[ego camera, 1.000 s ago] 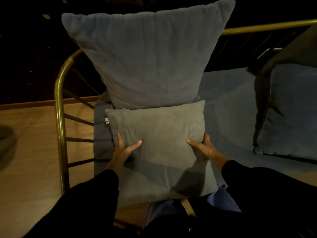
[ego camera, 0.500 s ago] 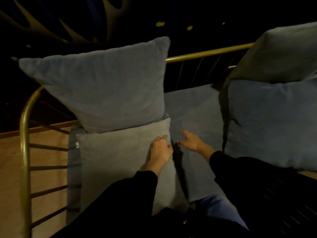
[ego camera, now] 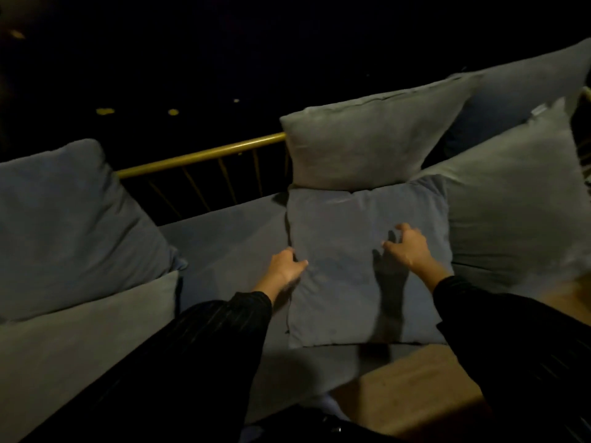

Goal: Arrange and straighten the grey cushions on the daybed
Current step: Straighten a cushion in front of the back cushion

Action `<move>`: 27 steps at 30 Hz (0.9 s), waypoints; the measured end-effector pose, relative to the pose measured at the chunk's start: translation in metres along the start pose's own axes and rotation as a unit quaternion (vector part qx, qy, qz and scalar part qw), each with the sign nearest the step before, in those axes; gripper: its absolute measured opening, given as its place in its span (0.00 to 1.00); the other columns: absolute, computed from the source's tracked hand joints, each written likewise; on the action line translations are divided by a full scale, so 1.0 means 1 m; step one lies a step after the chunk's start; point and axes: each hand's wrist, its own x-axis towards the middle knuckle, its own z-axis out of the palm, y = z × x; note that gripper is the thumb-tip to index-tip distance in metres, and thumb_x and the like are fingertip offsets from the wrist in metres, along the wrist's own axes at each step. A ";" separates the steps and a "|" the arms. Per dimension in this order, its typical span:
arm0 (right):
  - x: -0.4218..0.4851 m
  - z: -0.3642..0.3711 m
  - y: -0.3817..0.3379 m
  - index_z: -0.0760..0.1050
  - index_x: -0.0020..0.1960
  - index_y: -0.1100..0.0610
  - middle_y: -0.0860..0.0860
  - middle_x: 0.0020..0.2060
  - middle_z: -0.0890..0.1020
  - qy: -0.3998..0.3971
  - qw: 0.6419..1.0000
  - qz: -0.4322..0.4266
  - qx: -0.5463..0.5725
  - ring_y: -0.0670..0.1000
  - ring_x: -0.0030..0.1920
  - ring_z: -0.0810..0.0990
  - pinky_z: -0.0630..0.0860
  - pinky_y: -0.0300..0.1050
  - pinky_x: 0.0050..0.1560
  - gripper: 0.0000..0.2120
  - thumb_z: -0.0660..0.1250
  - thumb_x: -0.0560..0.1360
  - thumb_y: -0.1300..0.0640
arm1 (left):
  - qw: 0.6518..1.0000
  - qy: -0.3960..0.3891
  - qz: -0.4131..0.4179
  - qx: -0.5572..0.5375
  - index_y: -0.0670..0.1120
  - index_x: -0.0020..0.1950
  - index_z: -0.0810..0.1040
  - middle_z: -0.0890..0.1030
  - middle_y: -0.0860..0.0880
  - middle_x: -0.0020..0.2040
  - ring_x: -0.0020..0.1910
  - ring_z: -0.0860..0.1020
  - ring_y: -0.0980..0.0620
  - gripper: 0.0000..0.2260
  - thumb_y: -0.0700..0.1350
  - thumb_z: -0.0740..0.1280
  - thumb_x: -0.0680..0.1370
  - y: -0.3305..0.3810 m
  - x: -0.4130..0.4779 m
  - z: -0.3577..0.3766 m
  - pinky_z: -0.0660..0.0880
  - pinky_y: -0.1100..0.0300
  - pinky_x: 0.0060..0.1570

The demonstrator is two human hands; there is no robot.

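A blue-grey square cushion [ego camera: 351, 276] lies in the middle of the daybed seat [ego camera: 224, 238]. My left hand [ego camera: 284, 266] pinches its left edge. Over its right half hovers my right hand [ego camera: 407, 247], fingers curled and spread; whether it touches the fabric is unclear. A lighter grey cushion [ego camera: 367, 145] leans on the rail just behind. At the left stand a large blue-grey cushion [ego camera: 70, 225] and a small grey cushion [ego camera: 89, 340] in front of it. Two more cushions, a light grey one [ego camera: 518, 206] and a blue-grey one [ego camera: 527, 81] behind it, sit at the right.
A gold metal rail [ego camera: 204, 153] with thin bars runs along the back of the daybed. Wooden floor [ego camera: 415, 391] shows at the lower right, by the seat's front edge. Everything behind the rail is dark.
The view has swung right from the left-end cushions to the middle of the daybed. Both hands left the small grey cushion and now sit at the blue-grey square cushion.
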 end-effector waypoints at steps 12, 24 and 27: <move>0.040 -0.038 0.081 0.51 0.79 0.59 0.65 0.75 0.58 -0.023 0.989 0.089 0.119 0.67 0.74 0.60 0.62 0.60 0.73 0.51 0.77 0.68 0.46 | 0.992 0.027 -0.051 -0.116 0.40 0.76 0.66 0.70 0.42 0.75 0.73 0.70 0.40 0.33 0.55 0.69 0.77 0.017 0.086 0.048 0.68 0.47 0.72; 0.115 -0.026 0.119 0.29 0.76 0.42 0.62 0.78 0.47 -0.105 0.982 0.096 0.124 0.67 0.77 0.52 0.55 0.66 0.74 0.70 0.82 0.57 0.41 | 0.920 0.096 -0.121 -0.361 0.46 0.77 0.63 0.74 0.47 0.70 0.69 0.74 0.44 0.39 0.55 0.75 0.72 0.015 0.121 0.079 0.72 0.49 0.69; 0.124 -0.021 0.132 0.31 0.76 0.38 0.62 0.78 0.51 -0.107 0.977 0.089 0.159 0.66 0.76 0.57 0.59 0.62 0.74 0.70 0.82 0.56 0.42 | 0.901 0.077 -0.129 -0.407 0.50 0.78 0.60 0.74 0.50 0.71 0.68 0.75 0.45 0.46 0.59 0.78 0.66 0.006 0.124 0.085 0.72 0.46 0.70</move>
